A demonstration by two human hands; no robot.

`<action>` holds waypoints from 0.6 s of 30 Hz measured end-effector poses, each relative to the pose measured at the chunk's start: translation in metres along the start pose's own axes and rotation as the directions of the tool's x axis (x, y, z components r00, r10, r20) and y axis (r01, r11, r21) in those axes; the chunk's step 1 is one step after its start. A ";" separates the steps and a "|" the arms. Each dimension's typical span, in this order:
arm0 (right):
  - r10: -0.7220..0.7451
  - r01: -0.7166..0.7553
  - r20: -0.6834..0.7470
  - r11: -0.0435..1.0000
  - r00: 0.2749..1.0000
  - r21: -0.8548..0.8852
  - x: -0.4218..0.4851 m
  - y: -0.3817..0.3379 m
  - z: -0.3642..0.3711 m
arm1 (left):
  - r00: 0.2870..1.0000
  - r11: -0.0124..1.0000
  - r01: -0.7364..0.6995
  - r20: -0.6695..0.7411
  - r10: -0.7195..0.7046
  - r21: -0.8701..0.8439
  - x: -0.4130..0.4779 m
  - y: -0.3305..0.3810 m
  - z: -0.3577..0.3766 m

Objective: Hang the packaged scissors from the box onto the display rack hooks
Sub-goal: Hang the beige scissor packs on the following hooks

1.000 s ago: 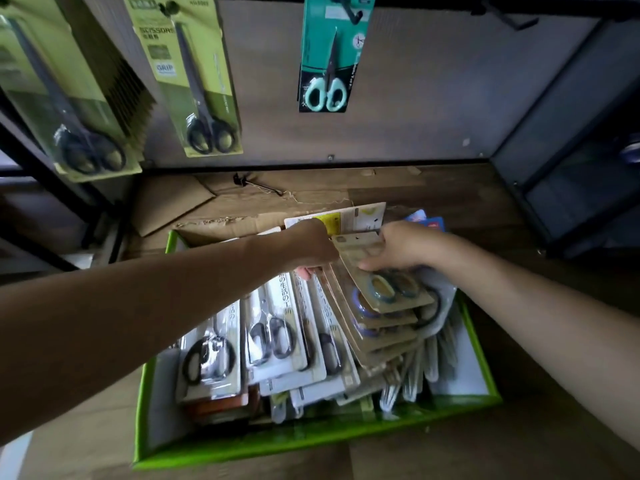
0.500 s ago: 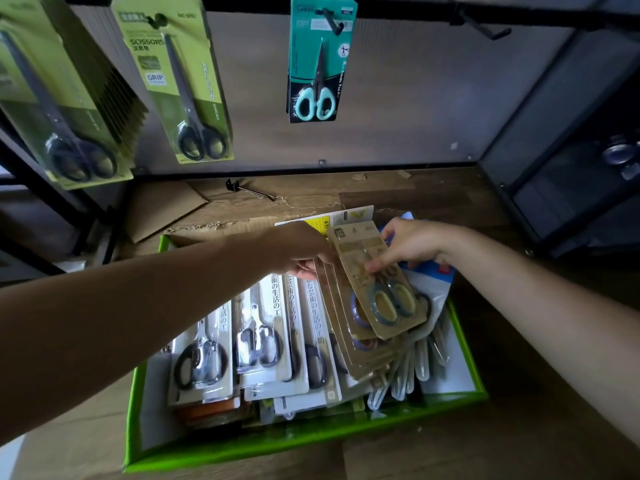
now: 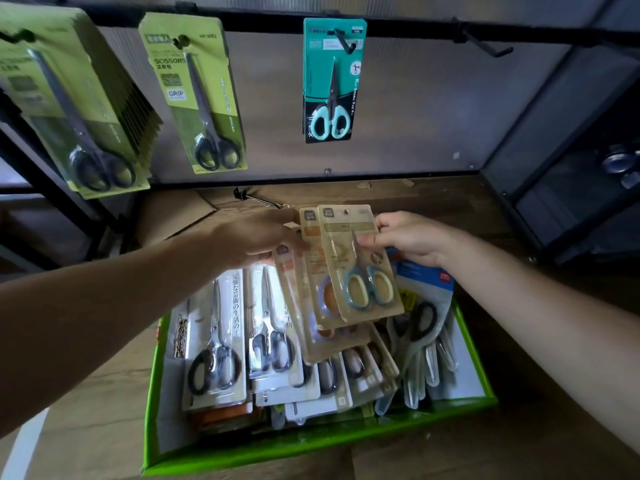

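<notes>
Pick-up step: right hand (image 3: 412, 242) pinches the top scissors pack (image 3: 360, 265) by its upper edge, with the box (image 3: 311, 448) below the grip. Left hand (image 3: 252, 240) grips the tan stack (image 3: 309, 233) just beside, fingertips hidden. Next, likely: raise the pack to the empty hook (image 3: 485, 46) above the grip and thread its hole.

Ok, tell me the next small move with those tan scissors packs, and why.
Probably lift the front tan pack, pinched by the right hand, up toward the bare hook on the rail: its hang hole is free, and the left hand holds the rear tan packs.
</notes>
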State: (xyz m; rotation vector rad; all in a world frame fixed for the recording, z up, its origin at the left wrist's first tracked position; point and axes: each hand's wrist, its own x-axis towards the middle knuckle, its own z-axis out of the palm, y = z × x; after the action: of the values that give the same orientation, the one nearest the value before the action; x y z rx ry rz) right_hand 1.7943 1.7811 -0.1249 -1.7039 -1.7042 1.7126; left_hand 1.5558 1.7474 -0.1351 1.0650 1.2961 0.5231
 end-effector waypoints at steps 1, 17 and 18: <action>0.018 -0.018 0.006 1.000 1.000 0.021 0.000 -0.002 0.003 | 1.000 1.000 0.006 0.007 -0.006 0.017 -0.001 -0.001 -0.004; 0.175 -0.169 0.110 0.984 0.978 -0.063 0.005 -0.004 -0.009 | 0.999 0.978 0.018 -0.041 -0.010 0.206 -0.007 -0.013 -0.029; 0.202 -0.190 0.137 0.977 0.970 -0.101 0.004 -0.004 -0.010 | 0.999 0.975 -0.011 -0.042 0.021 0.223 -0.007 -0.013 -0.032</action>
State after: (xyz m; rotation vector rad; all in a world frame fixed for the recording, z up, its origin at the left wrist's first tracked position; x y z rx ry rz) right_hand 1.7985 1.7910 -0.1210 -1.8847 -1.7463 1.9185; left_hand 1.5214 1.7464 -0.1400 1.2563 1.4097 0.4212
